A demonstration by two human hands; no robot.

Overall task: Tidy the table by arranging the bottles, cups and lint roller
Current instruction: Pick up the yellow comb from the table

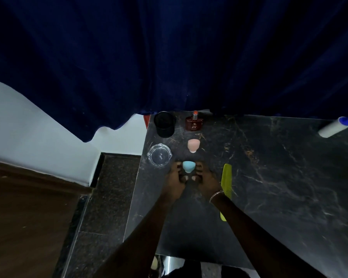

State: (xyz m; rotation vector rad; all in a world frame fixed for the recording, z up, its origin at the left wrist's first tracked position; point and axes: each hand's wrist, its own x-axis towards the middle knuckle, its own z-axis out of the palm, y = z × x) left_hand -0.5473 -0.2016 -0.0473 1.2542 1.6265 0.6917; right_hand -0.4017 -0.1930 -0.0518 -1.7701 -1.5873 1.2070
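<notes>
Fingers [177, 167] of both hands cupped the blue cup [188, 166], grip unclear; a nudge risked tipping the pink cup [192, 145] just beyond.

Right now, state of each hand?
Left hand: fingers against the left side of the blue cup.
Right hand: fingers against the cup's right side. A firm grip cannot be told.

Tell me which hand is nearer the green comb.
Right. The right hand sits just left of the green comb, almost beside it; the left hand lies farther left, beyond the blue cup.
</notes>
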